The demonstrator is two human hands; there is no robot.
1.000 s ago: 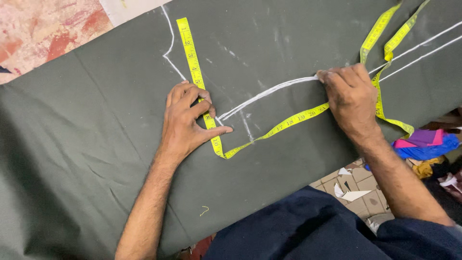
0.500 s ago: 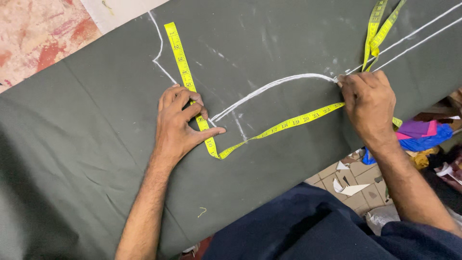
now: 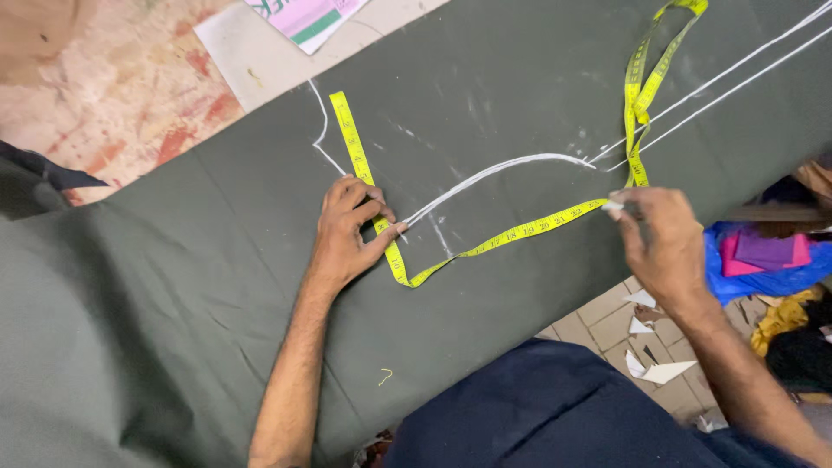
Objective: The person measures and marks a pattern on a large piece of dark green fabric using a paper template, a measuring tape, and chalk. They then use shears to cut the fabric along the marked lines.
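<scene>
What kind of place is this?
Probably a tailor's workshop: dark green cloth marked with white chalk lines, a yellow measuring tape pinned by the left hand, and fabric scraps on the floor.

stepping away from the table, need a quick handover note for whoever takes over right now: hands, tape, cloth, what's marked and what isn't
Left hand: flat on the cloth, pinning the tape beside the near end of the chalk curve.
Right hand: pinches the tape taut at the cloth's edge, with what looks like chalk at the fingertips.
Tape: runs from the top of the cloth under the left hand, bends, crosses to the right hand, then loops upward.
Done: curve and two long straight lines chalked.
Left: no chalk along the taut tape stretch yet.
</scene>
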